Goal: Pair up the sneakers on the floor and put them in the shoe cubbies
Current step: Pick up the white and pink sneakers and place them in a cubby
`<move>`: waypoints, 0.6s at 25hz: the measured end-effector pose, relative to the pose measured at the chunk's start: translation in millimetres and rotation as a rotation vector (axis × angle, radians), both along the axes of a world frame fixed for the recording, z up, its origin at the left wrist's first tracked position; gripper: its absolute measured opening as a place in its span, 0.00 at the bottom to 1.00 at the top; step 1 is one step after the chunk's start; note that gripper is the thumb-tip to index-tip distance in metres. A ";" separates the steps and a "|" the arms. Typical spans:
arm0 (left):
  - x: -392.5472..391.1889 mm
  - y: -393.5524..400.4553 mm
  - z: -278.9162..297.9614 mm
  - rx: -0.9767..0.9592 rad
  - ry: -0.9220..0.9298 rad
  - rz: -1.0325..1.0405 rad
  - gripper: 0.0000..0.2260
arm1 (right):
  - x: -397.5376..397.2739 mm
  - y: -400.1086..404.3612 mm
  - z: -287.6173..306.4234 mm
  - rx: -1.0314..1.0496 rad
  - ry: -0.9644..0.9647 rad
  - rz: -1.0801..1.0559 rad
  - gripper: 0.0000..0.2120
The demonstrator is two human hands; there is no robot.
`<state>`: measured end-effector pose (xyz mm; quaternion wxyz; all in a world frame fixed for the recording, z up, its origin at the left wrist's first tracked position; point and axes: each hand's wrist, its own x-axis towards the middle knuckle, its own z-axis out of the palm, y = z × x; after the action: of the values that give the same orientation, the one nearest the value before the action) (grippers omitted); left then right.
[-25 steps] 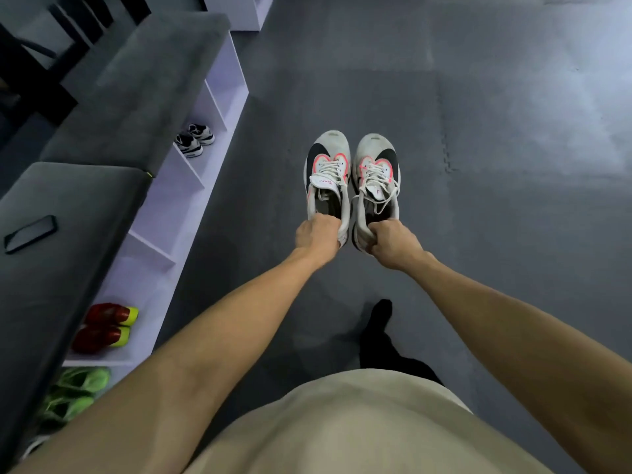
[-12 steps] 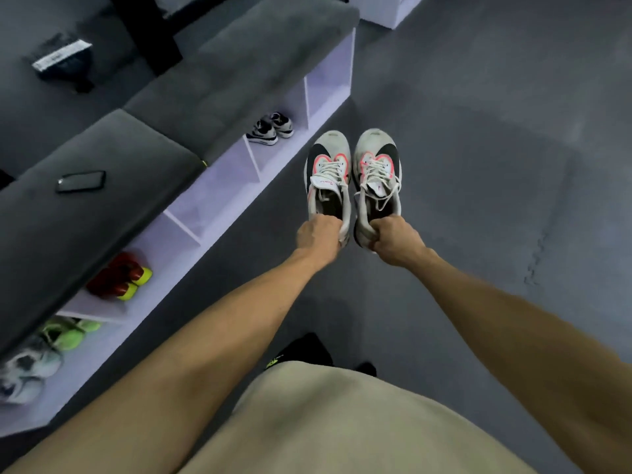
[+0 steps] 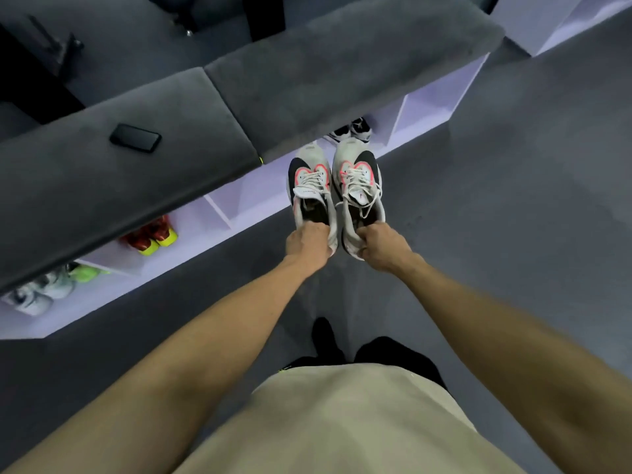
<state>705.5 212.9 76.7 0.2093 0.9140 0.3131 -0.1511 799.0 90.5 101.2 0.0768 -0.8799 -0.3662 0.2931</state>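
Observation:
I hold a pair of white sneakers with black side panels and pink trim side by side in the air, toes pointing away from me. My left hand grips the heel of the left sneaker. My right hand grips the heel of the right sneaker. Their toes hang just in front of the white shoe cubby bench, over an open cubby. Grey cushions hide the cubbies' upper parts.
The bench's grey cushion carries a black phone. Cubbies hold black-and-white sneakers, red-and-yellow sneakers, green ones and white ones. Grey floor mats spread to the right. Another white unit stands far right.
I have turned left toward the bench, which has swung across the view. Both hands keep the same grip, and the sneakers' toes have come up to the cubby front.

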 end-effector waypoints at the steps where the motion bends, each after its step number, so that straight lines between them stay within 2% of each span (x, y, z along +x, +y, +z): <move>1: 5.9 11.7 -4.1 -0.013 0.006 0.038 0.08 | 10.8 14.6 -2.7 -0.010 0.017 0.041 0.07; 5: 25.6 45.7 -22.7 -0.098 0.072 0.209 0.04 | 50.7 63.8 -22.8 -0.055 0.059 0.195 0.07; 8: 38.1 70.8 -46.7 -0.126 0.114 0.342 0.03 | 76.4 106.3 -51.9 -0.094 0.092 0.348 0.03; 12: 49.6 102.1 -105.5 -0.167 0.111 0.462 0.02 | 96.7 157.8 -114.4 -0.124 0.093 0.482 0.03; 15: 55.1 130.2 -176.7 -0.169 0.123 0.503 0.03 | 101.7 193.4 -196.6 -0.127 0.097 0.535 0.03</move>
<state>760.5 343.1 -99.9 0.2962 0.7758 0.5288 -0.1751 900.8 283.9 -95.4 -0.0411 -0.7398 -0.5623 0.3671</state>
